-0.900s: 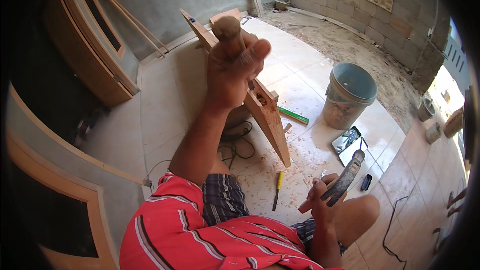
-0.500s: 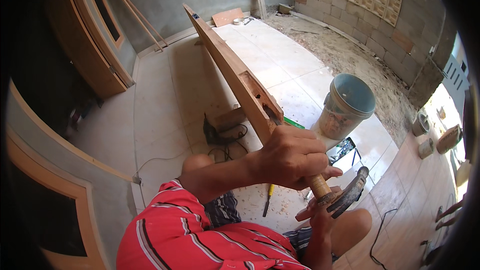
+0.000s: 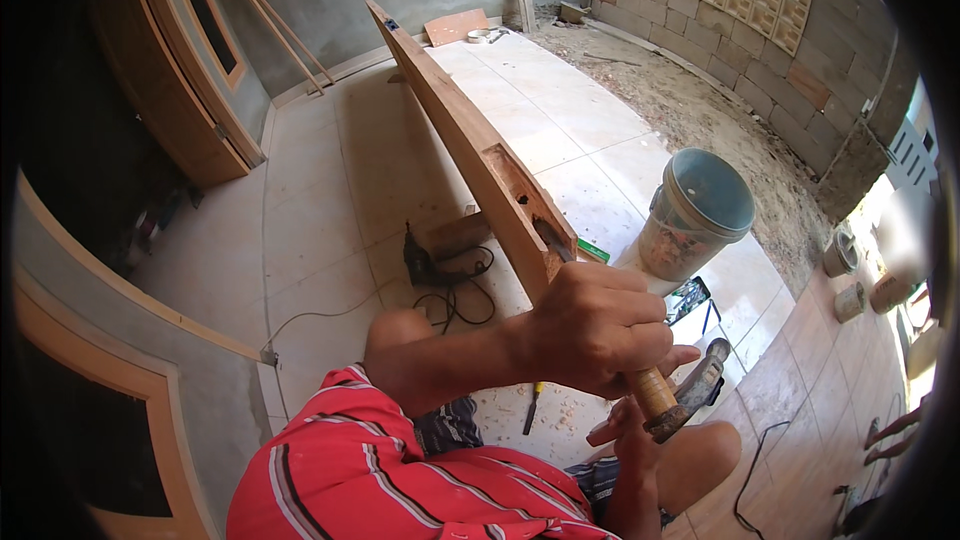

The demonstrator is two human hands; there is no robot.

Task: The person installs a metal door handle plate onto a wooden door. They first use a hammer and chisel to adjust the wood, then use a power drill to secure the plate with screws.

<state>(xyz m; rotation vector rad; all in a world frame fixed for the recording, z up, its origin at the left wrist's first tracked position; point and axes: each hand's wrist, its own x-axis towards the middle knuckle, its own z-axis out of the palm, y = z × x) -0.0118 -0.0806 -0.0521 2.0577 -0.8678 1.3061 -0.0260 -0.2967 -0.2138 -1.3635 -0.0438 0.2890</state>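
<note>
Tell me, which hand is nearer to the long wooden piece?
The left. The left hand is by the near end of the long wooden piece, gripping a wooden handle. The right hand is farther away, nearer the body, holding a hammer.

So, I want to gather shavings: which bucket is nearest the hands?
The large grey bucket, right of the wooden beam; the smaller buckets stand farther off, rightward.
</note>
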